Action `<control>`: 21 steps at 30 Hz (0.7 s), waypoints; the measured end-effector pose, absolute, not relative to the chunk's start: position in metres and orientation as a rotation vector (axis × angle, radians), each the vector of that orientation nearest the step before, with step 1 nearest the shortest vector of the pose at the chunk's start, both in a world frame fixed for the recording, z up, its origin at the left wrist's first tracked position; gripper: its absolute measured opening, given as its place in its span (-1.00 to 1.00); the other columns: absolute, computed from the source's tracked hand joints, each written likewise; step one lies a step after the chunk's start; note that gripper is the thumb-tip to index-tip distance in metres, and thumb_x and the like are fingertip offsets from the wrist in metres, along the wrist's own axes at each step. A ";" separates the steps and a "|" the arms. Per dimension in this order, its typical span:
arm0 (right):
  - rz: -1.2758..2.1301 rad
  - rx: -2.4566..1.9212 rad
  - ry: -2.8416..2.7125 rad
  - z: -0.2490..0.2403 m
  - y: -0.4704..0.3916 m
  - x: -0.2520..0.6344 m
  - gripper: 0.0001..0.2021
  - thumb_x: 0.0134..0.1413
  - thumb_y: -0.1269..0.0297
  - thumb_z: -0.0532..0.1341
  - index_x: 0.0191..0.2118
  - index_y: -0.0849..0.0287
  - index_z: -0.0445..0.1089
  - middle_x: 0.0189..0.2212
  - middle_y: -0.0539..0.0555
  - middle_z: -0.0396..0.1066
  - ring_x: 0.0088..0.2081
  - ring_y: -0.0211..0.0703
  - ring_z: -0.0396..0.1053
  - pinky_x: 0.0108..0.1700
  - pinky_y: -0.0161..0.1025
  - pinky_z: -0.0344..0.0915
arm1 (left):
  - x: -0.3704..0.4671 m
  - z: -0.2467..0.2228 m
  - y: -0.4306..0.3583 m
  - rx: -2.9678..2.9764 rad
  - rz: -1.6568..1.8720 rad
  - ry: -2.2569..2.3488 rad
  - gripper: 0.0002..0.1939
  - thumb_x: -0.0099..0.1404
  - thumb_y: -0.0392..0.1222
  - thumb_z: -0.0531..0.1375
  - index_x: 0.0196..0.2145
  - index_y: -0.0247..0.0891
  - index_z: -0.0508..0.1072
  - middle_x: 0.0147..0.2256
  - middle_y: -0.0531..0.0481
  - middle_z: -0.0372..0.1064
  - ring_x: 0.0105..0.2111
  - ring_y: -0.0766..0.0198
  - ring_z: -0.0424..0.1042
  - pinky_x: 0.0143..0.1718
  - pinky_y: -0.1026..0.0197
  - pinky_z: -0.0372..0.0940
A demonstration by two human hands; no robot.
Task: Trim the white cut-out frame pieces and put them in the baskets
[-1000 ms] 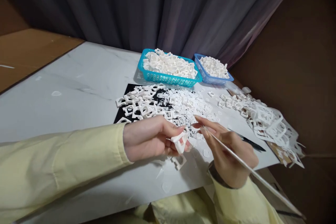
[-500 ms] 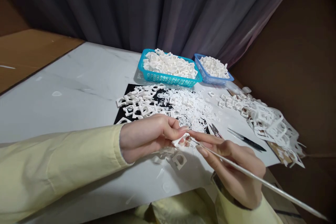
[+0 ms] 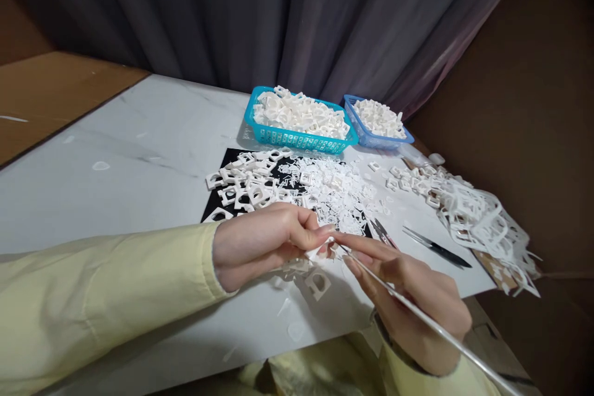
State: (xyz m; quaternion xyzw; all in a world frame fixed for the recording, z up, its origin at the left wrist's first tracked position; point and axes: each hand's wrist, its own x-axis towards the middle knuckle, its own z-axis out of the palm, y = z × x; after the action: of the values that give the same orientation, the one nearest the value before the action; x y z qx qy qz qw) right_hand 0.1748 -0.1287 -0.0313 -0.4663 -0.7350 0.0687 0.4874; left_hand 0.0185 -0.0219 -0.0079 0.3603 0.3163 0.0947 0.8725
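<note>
Between thumb and fingers, my left hand (image 3: 273, 241) pinches a small white plastic part (image 3: 320, 252), which its fingers partly cover. My right hand (image 3: 413, 297) is closed on a long thin rod-shaped tool (image 3: 436, 326), and the tool's narrow tip meets the part near my left thumb. Below my hands lies a white part with a round opening (image 3: 318, 284). Just beyond them, several white parts (image 3: 250, 179) and a heap of thin white scraps (image 3: 334, 189) cover much of a black mat (image 3: 214, 201).
A teal basket (image 3: 301, 141) and a blue basket (image 3: 383, 142), both full of white parts, stand at the back. To the right are tweezers (image 3: 439, 247), a cutting tool (image 3: 381, 232) and a tangle of white strips (image 3: 482, 216). A grey curtain hangs behind.
The tool's outer end has swung down and toward me, and my right hand has tilted slightly with it. My left hand still holds the part, now more hidden.
</note>
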 end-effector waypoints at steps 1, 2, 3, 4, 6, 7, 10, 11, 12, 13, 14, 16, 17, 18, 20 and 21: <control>0.144 -1.126 -1.797 -0.031 -0.128 0.175 -0.75 -0.09 0.69 0.21 -0.47 0.18 0.23 -0.25 0.10 0.50 -0.23 -0.10 0.50 -0.29 -0.29 0.50 | 0.018 -0.008 -0.022 0.752 0.199 0.660 -0.80 0.05 -0.43 0.22 -0.63 -0.35 0.26 -0.60 0.07 0.27 -0.57 0.44 0.20 -0.49 0.35 0.07; 0.124 -1.120 -1.808 -0.030 -0.128 0.174 -0.76 -0.09 0.68 0.21 -0.47 0.18 0.24 -0.25 0.10 0.51 -0.24 -0.11 0.50 -0.30 -0.30 0.50 | 0.018 -0.008 -0.022 0.751 0.200 0.659 -0.79 0.04 -0.44 0.22 -0.63 -0.34 0.26 -0.60 0.07 0.27 -0.57 0.43 0.20 -0.49 0.35 0.07; 0.104 -1.113 -1.819 -0.030 -0.128 0.174 -0.76 -0.08 0.68 0.21 -0.47 0.18 0.24 -0.27 0.11 0.51 -0.24 -0.11 0.50 -0.30 -0.30 0.50 | 0.018 -0.008 -0.022 0.750 0.201 0.657 -0.79 0.03 -0.44 0.23 -0.63 -0.34 0.25 -0.60 0.08 0.27 -0.57 0.43 0.20 -0.49 0.34 0.06; 0.082 -1.109 -1.829 -0.029 -0.128 0.175 -0.77 -0.08 0.67 0.21 -0.47 0.18 0.24 -0.27 0.12 0.51 -0.24 -0.12 0.50 -0.29 -0.31 0.50 | 0.018 -0.008 -0.023 0.749 0.202 0.659 -0.79 0.03 -0.43 0.23 -0.63 -0.34 0.25 -0.60 0.08 0.26 -0.57 0.43 0.19 -0.49 0.34 0.06; 0.036 -1.108 -1.858 -0.029 -0.129 0.175 -0.78 -0.06 0.66 0.20 -0.47 0.18 0.24 -0.27 0.12 0.51 -0.23 -0.13 0.50 -0.25 -0.31 0.49 | 0.018 -0.008 -0.023 0.751 0.197 0.661 -0.78 0.03 -0.41 0.24 -0.63 -0.33 0.24 -0.60 0.08 0.26 -0.57 0.43 0.19 -0.49 0.33 0.06; 0.018 -1.117 -1.882 -0.029 -0.129 0.176 -0.79 -0.04 0.65 0.20 -0.46 0.18 0.25 -0.25 0.13 0.51 -0.23 -0.14 0.50 -0.23 -0.31 0.49 | 0.018 -0.008 -0.023 0.756 0.195 0.663 -0.78 0.03 -0.40 0.24 -0.62 -0.33 0.25 -0.60 0.08 0.25 -0.57 0.42 0.19 -0.49 0.33 0.05; -0.004 -1.203 -1.968 -0.032 -0.128 0.177 -0.80 0.01 0.62 0.16 -0.41 0.15 0.30 -0.12 0.10 0.46 -0.17 -0.18 0.48 -0.16 -0.29 0.47 | 0.017 -0.008 -0.023 0.806 0.196 0.680 -0.79 0.04 -0.36 0.24 -0.61 -0.32 0.25 -0.59 0.09 0.24 -0.56 0.41 0.17 -0.47 0.31 0.05; -0.006 -1.218 -1.982 -0.033 -0.127 0.177 -0.80 0.03 0.61 0.14 -0.39 0.13 0.30 -0.09 0.08 0.45 -0.16 -0.19 0.47 -0.14 -0.29 0.47 | 0.017 -0.009 -0.023 0.827 0.204 0.688 -0.80 0.03 -0.35 0.24 -0.61 -0.32 0.25 -0.58 0.09 0.24 -0.55 0.41 0.18 -0.46 0.30 0.05; -0.007 -1.230 -1.989 -0.033 -0.127 0.176 -0.81 0.05 0.60 0.13 -0.38 0.12 0.31 -0.08 0.07 0.44 -0.15 -0.19 0.47 -0.13 -0.29 0.46 | 0.017 -0.009 -0.023 0.845 0.213 0.698 -0.80 0.03 -0.34 0.24 -0.60 -0.31 0.25 -0.57 0.09 0.24 -0.54 0.40 0.18 -0.45 0.30 0.06; -0.013 -1.246 -1.977 -0.033 -0.127 0.175 -0.81 0.05 0.59 0.12 -0.39 0.12 0.30 -0.09 0.07 0.45 -0.15 -0.19 0.47 -0.14 -0.30 0.47 | 0.017 -0.009 -0.023 0.860 0.221 0.710 -0.79 0.03 -0.32 0.25 -0.60 -0.31 0.24 -0.56 0.10 0.24 -0.54 0.39 0.18 -0.44 0.29 0.06; -0.016 -1.269 -1.934 -0.033 -0.127 0.174 -0.82 0.05 0.58 0.13 -0.41 0.13 0.29 -0.12 0.07 0.47 -0.17 -0.18 0.48 -0.18 -0.31 0.48 | 0.017 -0.009 -0.023 0.882 0.231 0.723 -0.78 0.03 -0.31 0.25 -0.60 -0.30 0.23 -0.57 0.11 0.22 -0.54 0.39 0.16 -0.44 0.28 0.06; 0.015 -1.305 -1.774 -0.030 -0.129 0.171 -0.81 0.02 0.56 0.19 -0.48 0.14 0.27 -0.24 0.06 0.52 -0.24 -0.14 0.51 -0.31 -0.34 0.50 | 0.017 -0.008 -0.022 0.973 0.266 0.746 -0.75 0.04 -0.27 0.25 -0.61 -0.30 0.21 -0.59 0.14 0.17 -0.55 0.41 0.11 -0.44 0.29 0.03; 0.068 -1.325 -1.672 -0.027 -0.131 0.171 -0.79 -0.01 0.56 0.22 -0.52 0.15 0.26 -0.31 0.05 0.54 -0.27 -0.12 0.52 -0.37 -0.36 0.49 | 0.017 -0.008 -0.022 1.043 0.295 0.752 -0.74 0.05 -0.26 0.25 -0.61 -0.30 0.20 -0.60 0.15 0.15 -0.55 0.41 0.08 -0.45 0.29 0.01; 0.145 -1.344 -1.567 -0.025 -0.132 0.170 -0.78 -0.03 0.55 0.25 -0.55 0.16 0.26 -0.37 0.04 0.54 -0.30 -0.11 0.52 -0.40 -0.37 0.48 | 0.017 -0.007 -0.022 1.114 0.326 0.754 -0.74 0.06 -0.26 0.25 -0.62 -0.30 0.21 -0.60 0.16 0.13 -0.55 0.42 0.07 -0.45 0.29 0.00; 0.375 -1.381 -1.421 -0.019 -0.131 0.171 -0.79 -0.05 0.48 0.29 -0.59 0.18 0.30 -0.45 0.05 0.54 -0.35 -0.08 0.53 -0.42 -0.34 0.48 | 0.016 -0.006 -0.021 1.221 0.370 0.741 -0.76 0.08 -0.27 0.23 -0.62 -0.30 0.22 -0.59 0.16 0.14 -0.52 0.41 0.09 -0.43 0.28 -0.01; 0.515 -1.411 -1.372 -0.017 -0.130 0.172 -0.80 -0.06 0.42 0.30 -0.61 0.19 0.32 -0.48 0.06 0.54 -0.40 -0.09 0.52 -0.43 -0.33 0.48 | 0.016 -0.005 -0.021 1.247 0.378 0.734 -0.77 0.09 -0.27 0.22 -0.62 -0.30 0.23 -0.59 0.15 0.15 -0.52 0.40 0.10 -0.43 0.28 0.00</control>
State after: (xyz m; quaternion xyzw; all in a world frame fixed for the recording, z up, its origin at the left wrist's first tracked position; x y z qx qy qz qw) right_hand 0.1721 -0.1297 -0.0168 -0.5900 -0.5737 0.2154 0.5257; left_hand 0.0162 -0.0214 -0.0050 0.5669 0.3337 0.1717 0.7333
